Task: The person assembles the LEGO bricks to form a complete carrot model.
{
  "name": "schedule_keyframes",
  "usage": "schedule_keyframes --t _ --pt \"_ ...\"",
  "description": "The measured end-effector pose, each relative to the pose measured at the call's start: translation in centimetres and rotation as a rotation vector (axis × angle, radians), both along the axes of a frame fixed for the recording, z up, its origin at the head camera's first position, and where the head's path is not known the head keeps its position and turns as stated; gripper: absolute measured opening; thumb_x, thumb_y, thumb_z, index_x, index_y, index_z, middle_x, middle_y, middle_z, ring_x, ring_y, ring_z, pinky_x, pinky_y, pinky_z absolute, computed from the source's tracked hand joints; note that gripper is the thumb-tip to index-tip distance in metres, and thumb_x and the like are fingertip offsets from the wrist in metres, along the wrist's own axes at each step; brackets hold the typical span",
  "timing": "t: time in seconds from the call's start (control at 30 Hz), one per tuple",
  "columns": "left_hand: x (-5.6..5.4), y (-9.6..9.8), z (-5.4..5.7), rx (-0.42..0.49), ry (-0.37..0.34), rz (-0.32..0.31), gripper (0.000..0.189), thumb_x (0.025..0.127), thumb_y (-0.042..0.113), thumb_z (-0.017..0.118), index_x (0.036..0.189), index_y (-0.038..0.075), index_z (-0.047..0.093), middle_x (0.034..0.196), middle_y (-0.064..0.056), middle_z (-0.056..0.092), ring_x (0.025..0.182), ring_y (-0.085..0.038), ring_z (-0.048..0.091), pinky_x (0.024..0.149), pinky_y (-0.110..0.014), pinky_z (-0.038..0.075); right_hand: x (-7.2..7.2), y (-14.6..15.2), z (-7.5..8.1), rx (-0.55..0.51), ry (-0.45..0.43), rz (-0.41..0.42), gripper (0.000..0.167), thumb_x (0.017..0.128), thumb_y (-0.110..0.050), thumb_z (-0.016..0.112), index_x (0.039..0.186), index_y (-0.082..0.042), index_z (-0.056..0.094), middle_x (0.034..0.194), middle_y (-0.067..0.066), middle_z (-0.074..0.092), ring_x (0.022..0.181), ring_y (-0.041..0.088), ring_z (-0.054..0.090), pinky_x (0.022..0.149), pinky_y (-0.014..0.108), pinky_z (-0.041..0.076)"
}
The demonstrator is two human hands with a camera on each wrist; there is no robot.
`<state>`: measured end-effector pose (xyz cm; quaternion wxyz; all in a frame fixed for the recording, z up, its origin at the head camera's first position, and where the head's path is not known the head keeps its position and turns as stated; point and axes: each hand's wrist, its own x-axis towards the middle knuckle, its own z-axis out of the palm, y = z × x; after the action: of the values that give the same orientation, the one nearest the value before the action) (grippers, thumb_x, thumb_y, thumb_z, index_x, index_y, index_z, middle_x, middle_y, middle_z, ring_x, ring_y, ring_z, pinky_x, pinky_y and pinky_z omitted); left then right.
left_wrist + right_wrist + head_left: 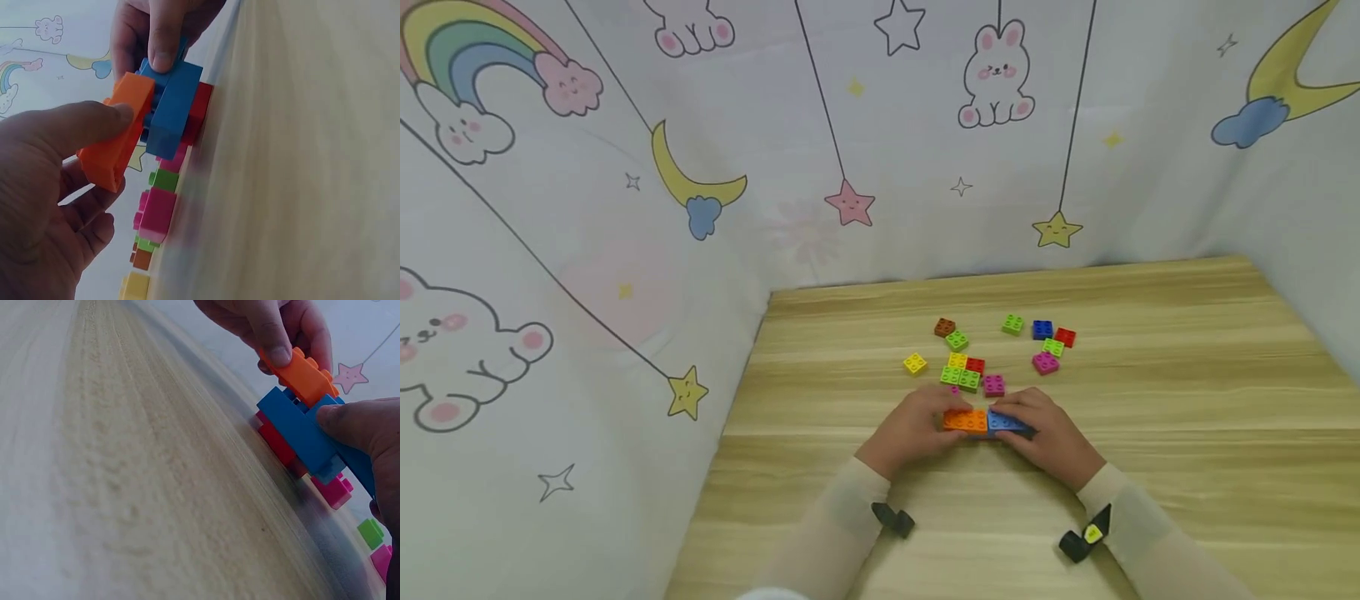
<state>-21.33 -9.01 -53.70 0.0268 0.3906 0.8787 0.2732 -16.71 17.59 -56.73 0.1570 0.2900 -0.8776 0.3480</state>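
My left hand (917,427) pinches a long orange brick (964,421) between thumb and fingers. It lies over a long blue brick (176,112), whose studs show in a narrow gap beneath the orange one. Beside the orange brick, end to end, is a lighter-looking blue brick (1006,422), gripped by my right hand (1051,429) with the thumb on its near side. Under the lower blue brick a red brick (279,445) shows at the tabletop in the right wrist view. My right fingertips are partly hidden behind the bricks.
Beyond the hands, several small bricks lie on the wooden table (820,367): a yellow brick (915,363) at left, a yellow, red and green cluster, a magenta brick (994,385), and a dark blue brick (1042,330) at right. A printed white curtain (910,150) stands behind.
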Motion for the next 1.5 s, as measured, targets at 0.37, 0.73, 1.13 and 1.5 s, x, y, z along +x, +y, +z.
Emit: schedule_keyframes --t 0.37,0.73,1.13,1.5 --pt "0.2 0.5 -0.4 -0.036 0.091 -0.003 0.037 0.091 0.027 0.083 0.126 0.02 0.076 0.117 0.01 0.072 0.107 -0.008 0.059 0.097 -0.025 0.049 -0.2 0.0 -0.1 -0.032 0.023 0.016 0.04 0.081 -0.014 0.09 0.119 -0.014 0.076 0.119 -0.004 0.071 0.11 0.016 0.063 0.093 0.03 0.053" --pt "0.4 0.7 0.5 -0.048 0.046 -0.004 0.037 0.089 0.022 0.084 0.125 0.016 0.077 0.121 0.006 0.072 0.116 -0.013 0.06 0.105 -0.027 0.047 -0.3 -0.1 0.0 -0.036 0.006 0.02 0.038 0.082 -0.013 0.089 0.118 -0.014 0.077 0.117 -0.005 0.072 0.109 0.015 0.063 0.092 0.03 0.054" --pt "0.4 1.0 0.1 -0.053 0.013 0.017 0.036 0.089 0.024 0.084 0.123 0.017 0.077 0.116 0.009 0.071 0.109 -0.01 0.059 0.1 -0.025 0.049 -0.1 -0.1 0.1 -0.051 -0.013 0.016 0.039 0.081 -0.013 0.09 0.118 -0.015 0.077 0.118 -0.007 0.071 0.11 0.015 0.063 0.095 0.024 0.051" --pt "0.5 1.2 -1.2 0.02 0.051 0.028 0.04 0.09 0.029 0.083 0.127 0.016 0.073 0.121 0.003 0.072 0.111 -0.012 0.063 0.101 -0.027 0.049 -0.5 0.2 0.0 -0.105 -0.045 -0.04 0.037 0.091 -0.014 0.081 0.126 -0.01 0.073 0.125 0.004 0.071 0.117 0.024 0.062 0.099 0.045 0.05"
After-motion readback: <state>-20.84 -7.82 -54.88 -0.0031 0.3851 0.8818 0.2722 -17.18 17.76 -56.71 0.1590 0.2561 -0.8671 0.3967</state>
